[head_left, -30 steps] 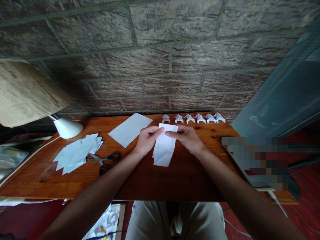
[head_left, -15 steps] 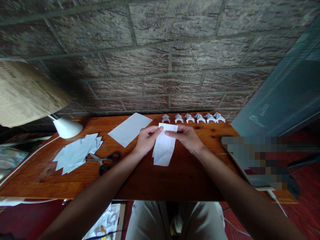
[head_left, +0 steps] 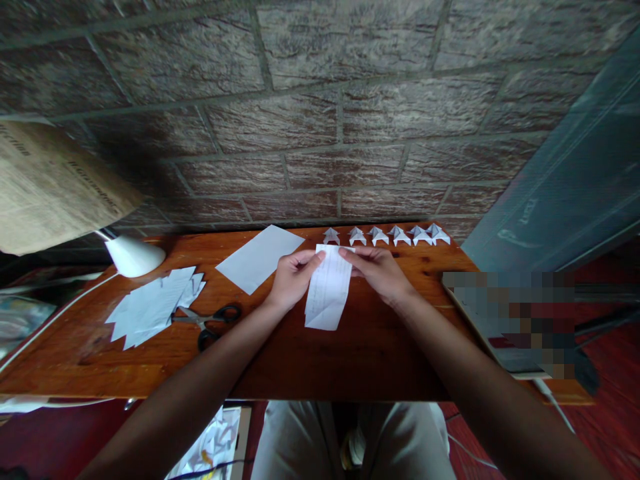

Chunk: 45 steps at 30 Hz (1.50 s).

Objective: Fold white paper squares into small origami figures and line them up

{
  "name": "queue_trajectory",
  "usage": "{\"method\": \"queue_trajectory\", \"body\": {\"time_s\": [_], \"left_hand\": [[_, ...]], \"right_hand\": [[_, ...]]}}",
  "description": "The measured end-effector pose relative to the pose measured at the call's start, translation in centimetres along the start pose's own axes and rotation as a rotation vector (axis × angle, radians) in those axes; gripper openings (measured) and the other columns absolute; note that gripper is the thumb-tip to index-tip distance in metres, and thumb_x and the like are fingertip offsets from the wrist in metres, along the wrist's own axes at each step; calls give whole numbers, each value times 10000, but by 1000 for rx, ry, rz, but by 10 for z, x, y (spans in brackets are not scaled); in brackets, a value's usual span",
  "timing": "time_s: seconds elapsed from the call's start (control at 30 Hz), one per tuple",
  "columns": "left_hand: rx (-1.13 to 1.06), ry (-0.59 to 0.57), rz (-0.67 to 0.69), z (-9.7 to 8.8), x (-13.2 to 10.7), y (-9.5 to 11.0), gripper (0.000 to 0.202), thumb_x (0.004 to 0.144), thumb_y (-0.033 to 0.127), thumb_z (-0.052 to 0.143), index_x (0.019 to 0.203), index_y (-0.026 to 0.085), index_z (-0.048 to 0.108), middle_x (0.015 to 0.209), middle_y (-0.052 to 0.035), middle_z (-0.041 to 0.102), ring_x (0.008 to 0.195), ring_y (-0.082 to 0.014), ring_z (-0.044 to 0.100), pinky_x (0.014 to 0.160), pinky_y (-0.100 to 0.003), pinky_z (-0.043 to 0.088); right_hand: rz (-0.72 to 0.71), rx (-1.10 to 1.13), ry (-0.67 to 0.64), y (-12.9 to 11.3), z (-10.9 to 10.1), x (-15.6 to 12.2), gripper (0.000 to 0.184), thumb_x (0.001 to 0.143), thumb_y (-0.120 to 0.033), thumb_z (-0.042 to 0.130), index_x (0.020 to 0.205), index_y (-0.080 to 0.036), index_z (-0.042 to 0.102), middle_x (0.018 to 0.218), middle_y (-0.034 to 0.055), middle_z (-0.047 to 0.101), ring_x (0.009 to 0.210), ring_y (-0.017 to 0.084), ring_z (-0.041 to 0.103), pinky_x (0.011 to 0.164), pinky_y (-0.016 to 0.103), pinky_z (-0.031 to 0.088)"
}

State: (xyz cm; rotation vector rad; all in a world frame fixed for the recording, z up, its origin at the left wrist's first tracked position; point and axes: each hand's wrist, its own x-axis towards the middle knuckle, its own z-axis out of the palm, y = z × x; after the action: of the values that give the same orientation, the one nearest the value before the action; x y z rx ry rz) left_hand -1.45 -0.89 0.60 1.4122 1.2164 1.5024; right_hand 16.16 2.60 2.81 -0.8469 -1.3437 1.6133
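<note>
A folded white paper strip (head_left: 327, 293) lies lengthwise on the wooden table (head_left: 360, 353), in front of me. My left hand (head_left: 293, 279) pinches its far left corner with curled fingers. My right hand (head_left: 380, 272) pinches the far right corner, fingertips on the top edge. Behind the hands stands a row of several small folded white paper figures (head_left: 387, 235) along the table's back edge.
A loose white sheet (head_left: 260, 258) lies left of the hands. Black-handled scissors (head_left: 210, 319) rest beside a heap of paper cuttings (head_left: 155, 305). A white lamp base (head_left: 134, 255) stands at the back left. A brick wall (head_left: 310, 120) is behind; a blurred object (head_left: 510, 313) sits right.
My right hand has shifted up and slightly back, its fingertips now at the paper's top edge. The paper's far end has lifted a little. My left hand has hardly moved.
</note>
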Motion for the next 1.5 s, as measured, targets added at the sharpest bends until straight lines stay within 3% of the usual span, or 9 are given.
{"method": "queue_trajectory", "body": {"time_s": [0.5,0.93,1.2,1.5], "left_hand": [[49,39,28,0,0,7,322,783,463,674,811,152,752,729,-24,705,671,-147,595,644,-253,458],[36,40,14,1,-1,7,371,789,489,658,840,132,747,734,-28,707,675,-147,599,638,-241,454],[-33,28,8,-1,0,2,339,816,454,645,869,134,743,739,-25,704,653,-128,580,616,-229,438],[-26,38,-8,-1,0,4,403,796,506,647,894,128,746,741,-31,703,658,-137,584,612,-232,442]], "right_hand": [[-28,-9,70,-4,-1,1,311,677,-511,767,772,-216,761,825,13,744,756,169,675,808,341,559],[-22,-7,76,-3,0,1,378,669,-548,755,815,-199,762,857,26,753,790,185,695,805,340,566],[34,-27,-61,-3,2,-4,380,670,-462,785,939,-194,770,896,49,757,799,165,692,777,309,556],[71,-48,-105,-4,0,-4,390,660,-445,795,954,-189,769,860,45,759,767,156,685,735,291,552]]}}
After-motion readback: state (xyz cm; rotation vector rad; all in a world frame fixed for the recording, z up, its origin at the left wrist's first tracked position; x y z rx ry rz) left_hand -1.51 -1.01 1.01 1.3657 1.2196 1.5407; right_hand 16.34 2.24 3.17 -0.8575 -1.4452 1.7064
